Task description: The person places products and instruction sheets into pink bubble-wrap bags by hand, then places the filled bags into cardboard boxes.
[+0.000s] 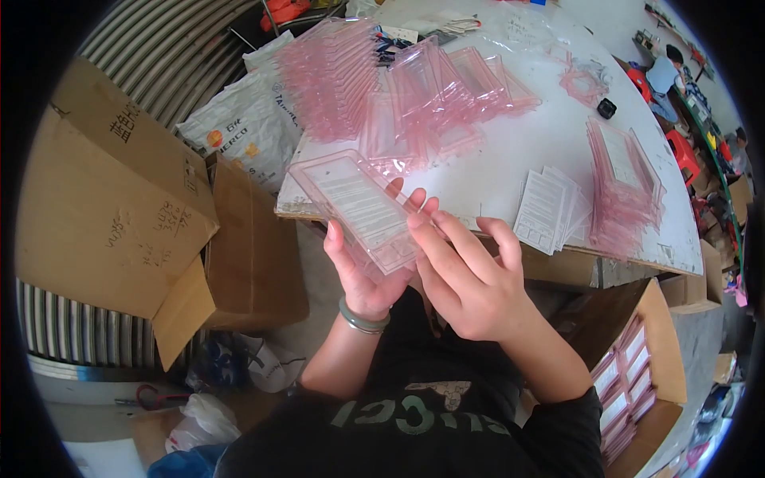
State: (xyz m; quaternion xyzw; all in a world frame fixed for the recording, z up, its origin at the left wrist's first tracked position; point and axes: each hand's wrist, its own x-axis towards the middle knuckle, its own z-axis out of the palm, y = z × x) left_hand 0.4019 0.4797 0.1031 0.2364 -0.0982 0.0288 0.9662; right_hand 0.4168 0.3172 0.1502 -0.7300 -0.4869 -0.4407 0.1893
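A clear, pink-tinted plastic blister case point(362, 203) with a printed paper card inside is tilted in front of my body. My left hand point(368, 283) holds it from beneath, thumb along its left edge and fingertips showing past the far right edge. My right hand point(474, 279) pinches the right edge near the lower corner, its little finger raised. On the table to the right lies a fanned stack of printed cards point(544, 209). Beyond it stands a pile of pink cases point(625, 187), the top one with a card inside.
Rows of nested pink cases point(331, 80) and a loose heap of them point(438, 80) cover the far side of the white table point(510, 143). A small black object point(606, 108) sits near the right. Cardboard boxes point(119, 191) stand left; an open carton point(665, 342) of packed cases stands right.
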